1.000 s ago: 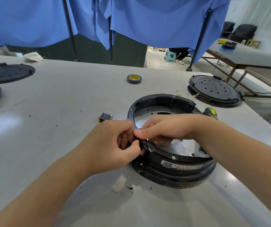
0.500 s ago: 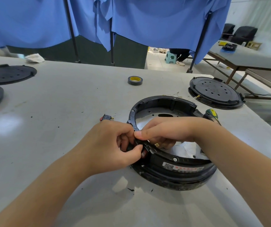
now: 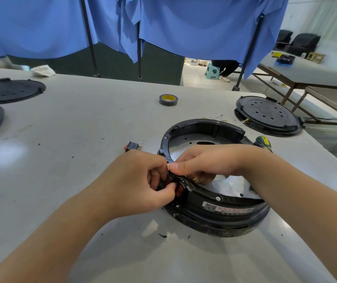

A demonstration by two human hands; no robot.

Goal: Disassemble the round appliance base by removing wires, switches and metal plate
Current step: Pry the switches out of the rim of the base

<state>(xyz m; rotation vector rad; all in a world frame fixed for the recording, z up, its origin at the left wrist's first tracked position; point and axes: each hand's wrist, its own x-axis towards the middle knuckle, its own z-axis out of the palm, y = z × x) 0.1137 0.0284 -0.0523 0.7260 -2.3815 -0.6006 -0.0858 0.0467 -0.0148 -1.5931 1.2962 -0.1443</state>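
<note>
Left hand [image 3: 143, 180] pinching the red rocker switch [image 3: 178, 189] at nine o'clock on the round black plastic appliance base [image 3: 214, 180], right hand [image 3: 202, 163] gripping the rim above it. Best rocked out gently, rim braced. One loose switch [image 3: 132, 147] at ten o'clock, three black perforated discs [image 3: 10, 90], one tape roll [image 3: 168, 99].

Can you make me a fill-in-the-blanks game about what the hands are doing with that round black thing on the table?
1. Both hands, the left hand and the right hand, work at the rim of the round black ____.
2. The switch under the left thumb is coloured ____.
3. Another loose switch lies on the ____ beside the base.
4. The roll of tape has a ____ middle.

Missing words: base; red; table; yellow
</note>
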